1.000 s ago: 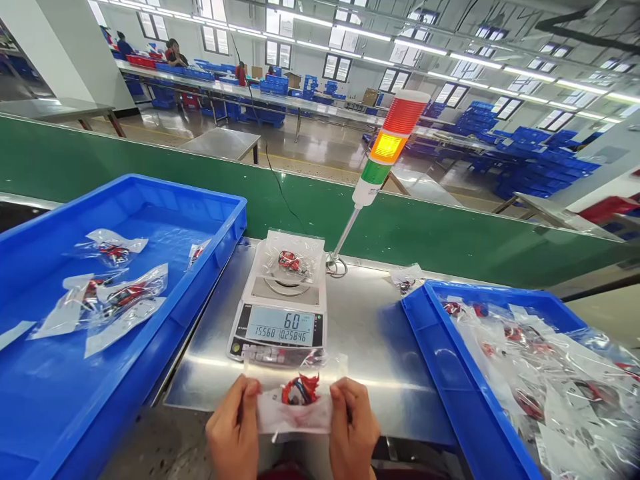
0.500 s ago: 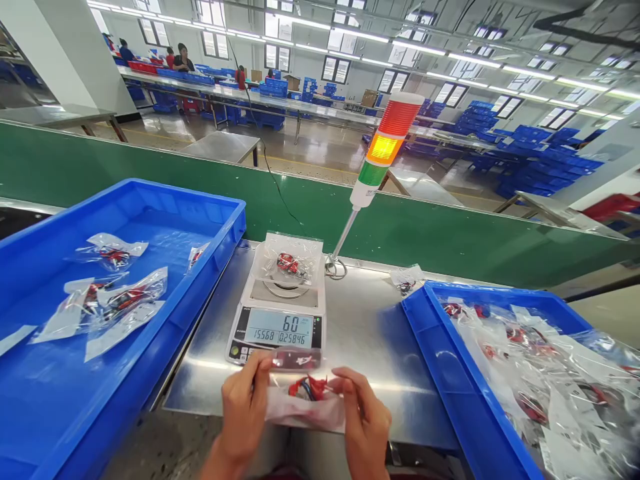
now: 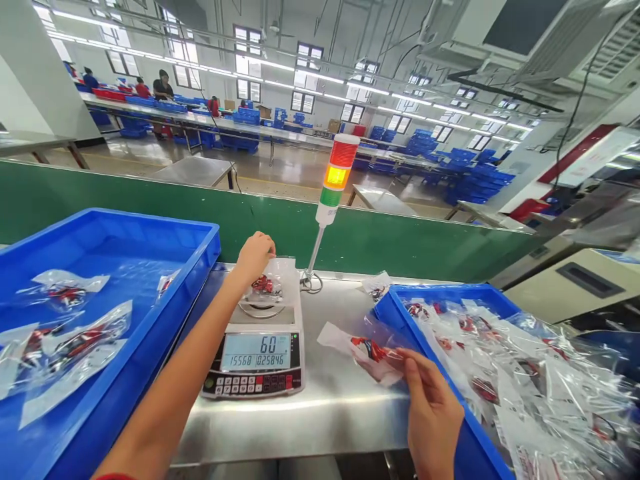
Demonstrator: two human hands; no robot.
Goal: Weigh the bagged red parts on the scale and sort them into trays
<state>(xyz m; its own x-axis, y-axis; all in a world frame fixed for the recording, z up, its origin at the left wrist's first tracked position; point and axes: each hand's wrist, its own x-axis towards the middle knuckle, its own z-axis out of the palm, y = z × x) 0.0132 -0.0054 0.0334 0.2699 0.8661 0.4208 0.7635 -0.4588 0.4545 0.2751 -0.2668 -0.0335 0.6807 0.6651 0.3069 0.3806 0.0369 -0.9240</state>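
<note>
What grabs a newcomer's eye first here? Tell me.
The amber-lit stack light stands out first, behind the digital scale on the steel bench. Bright blue trays flank it, the right one heaped with clear bags. The left hand touches a bag on the scale; the right hand holds another bag.

Scene is being lit brightly by ceiling strip lights (image 3: 295,69), with daylight being let in through the windows (image 3: 249,40). A long glare band is being thrown along the steel bench (image 3: 300,407), and reflections are being smeared across the polished floor (image 3: 295,160). Hard specular highlights are being picked up by the clear plastic bags (image 3: 545,387). Shadows are being kept soft and faint, mostly under the bags in the blue tray (image 3: 95,227). The scale display (image 3: 256,351) is being held legible, no washout. Straight lines are being bowed by wide-angle distortion towards the frame edges. Far background detail is being softened slightly.
</note>
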